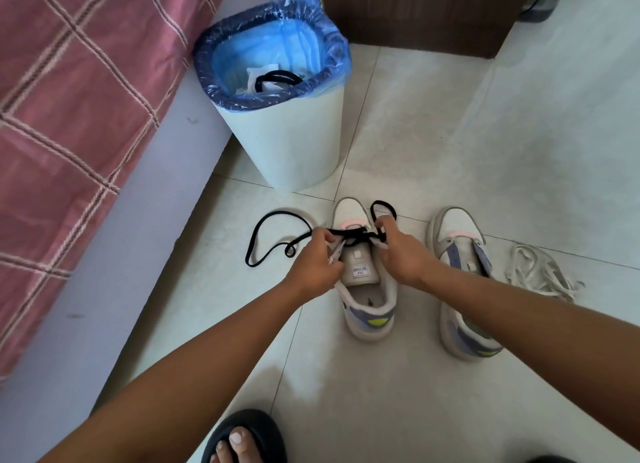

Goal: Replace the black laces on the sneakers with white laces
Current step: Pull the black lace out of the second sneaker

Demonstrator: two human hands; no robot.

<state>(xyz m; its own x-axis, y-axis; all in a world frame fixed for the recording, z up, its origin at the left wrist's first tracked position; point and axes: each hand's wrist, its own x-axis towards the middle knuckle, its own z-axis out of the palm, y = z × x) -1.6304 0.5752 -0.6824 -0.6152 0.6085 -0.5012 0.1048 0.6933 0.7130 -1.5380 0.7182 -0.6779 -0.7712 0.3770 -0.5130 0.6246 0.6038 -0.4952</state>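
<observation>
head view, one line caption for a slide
Both hands pull the black lace from the left sneaker.

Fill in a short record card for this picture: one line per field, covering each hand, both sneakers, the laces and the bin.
left hand: pinching the black lace at the left sneaker
right hand: gripping the same lace
left sneaker: black lace partly out, tail looped on the floor
right sneaker: no lace visible
white laces: loose heap on the floor, right of the sneakers
bin: blue liner, another black lace inside
</observation>
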